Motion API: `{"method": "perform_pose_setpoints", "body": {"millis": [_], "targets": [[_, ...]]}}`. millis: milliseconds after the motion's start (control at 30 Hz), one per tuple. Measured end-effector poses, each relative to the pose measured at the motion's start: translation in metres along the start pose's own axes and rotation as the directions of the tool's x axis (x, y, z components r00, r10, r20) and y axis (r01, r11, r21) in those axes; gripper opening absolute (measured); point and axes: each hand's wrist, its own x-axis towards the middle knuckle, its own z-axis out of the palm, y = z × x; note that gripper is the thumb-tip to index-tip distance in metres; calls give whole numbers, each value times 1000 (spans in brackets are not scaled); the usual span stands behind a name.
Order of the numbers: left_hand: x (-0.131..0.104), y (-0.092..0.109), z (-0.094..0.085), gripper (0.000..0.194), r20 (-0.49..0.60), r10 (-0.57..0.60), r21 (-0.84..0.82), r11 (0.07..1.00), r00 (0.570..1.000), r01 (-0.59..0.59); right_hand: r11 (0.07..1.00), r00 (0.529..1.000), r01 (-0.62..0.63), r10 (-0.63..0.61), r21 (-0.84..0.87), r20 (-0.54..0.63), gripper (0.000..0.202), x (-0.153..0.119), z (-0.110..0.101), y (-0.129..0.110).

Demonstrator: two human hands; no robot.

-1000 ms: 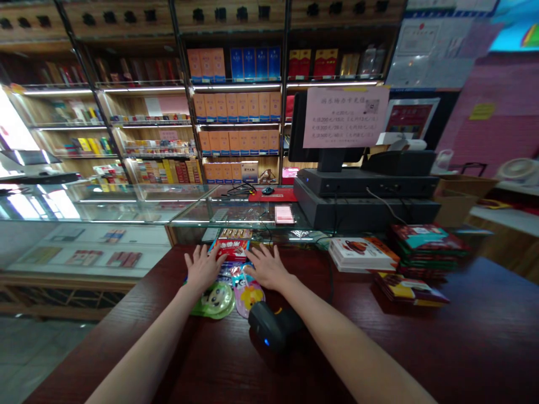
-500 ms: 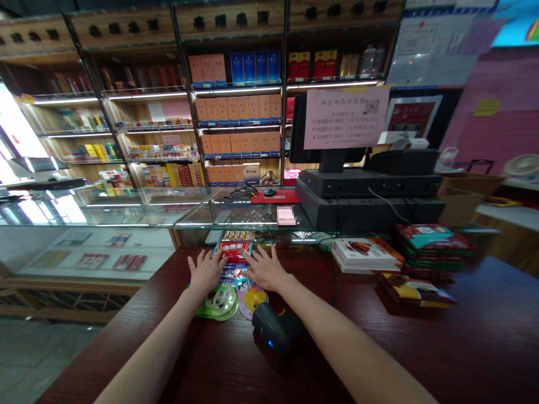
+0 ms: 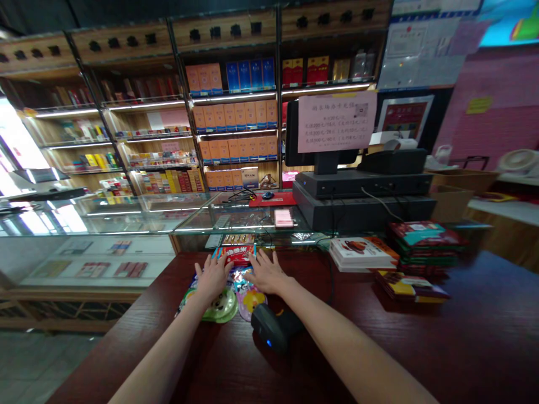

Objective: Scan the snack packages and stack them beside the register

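Observation:
My left hand [image 3: 211, 276] lies with fingers spread over the left side of a group of snack packets. My right hand [image 3: 268, 272], also spread, rests at their right side. Between the fingertips is a red packet [image 3: 238, 255] with white characters. Below it are a green packet with a face [image 3: 222, 306] and a pink one with a yellow figure [image 3: 251, 300]. A black scanner [image 3: 270, 329] with a blue light lies under my right forearm, close to the pink packet.
White boxes [image 3: 360, 253], a stack of dark red and green packs [image 3: 425, 247] and yellow-brown packs [image 3: 410, 287] sit to the right. Behind stand a monitor with a pink sign [image 3: 337, 124], a glass counter [image 3: 193, 217] and shelves of boxes [image 3: 238, 115].
My left hand has shifted slightly right, and more of the packets shows at its left. The red packet sits a little lower and further right in the view. The camera view has shifted slightly.

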Motion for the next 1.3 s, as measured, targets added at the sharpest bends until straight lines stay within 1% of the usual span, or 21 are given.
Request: {"method": "perform_pose_setpoints", "body": {"millis": [200, 400, 600, 733, 867, 967, 1167, 1300], "targets": [[-4, 18, -1, 51, -15, 40, -2, 999, 999, -40, 1000, 998, -20, 20, 4, -59, 83, -11, -5, 14], [-10, 35, -1, 51, -36, 91, -11, 996, 995, -92, 999, 992, -41, 38, -20, -119, 78, -32, -14, 29], [-17, 50, 2, 51, -81, 204, -30, 978, 976, -207, 997, 984, -70, 62, -42, -167, 77, -58, -26, 41], [-20, 62, 3, 54, -119, 257, -54, 963, 959, -265, 993, 978, -106, 94, -56, -187, 74, -74, -32, 50], [-21, 71, 2, 58, -144, 321, -40, 943, 936, -330, 987, 967, -137, 114, -86, -227, 73, -88, -31, 60], [-21, 73, 5, 61, -167, 368, -21, 926, 915, -377, 984, 957, -149, 118, -102, -266, 73, -96, -26, 66], [-18, 73, 22, 62, -287, 436, -9, 889, 853, -458, 981, 932, -153, 102, -121, -349, 71, -107, -13, 76], [-19, 75, 30, 66, -348, 471, 10, 866, 810, -500, 981, 915, -149, 89, -124, -394, 71, -111, -7, 84]]}}
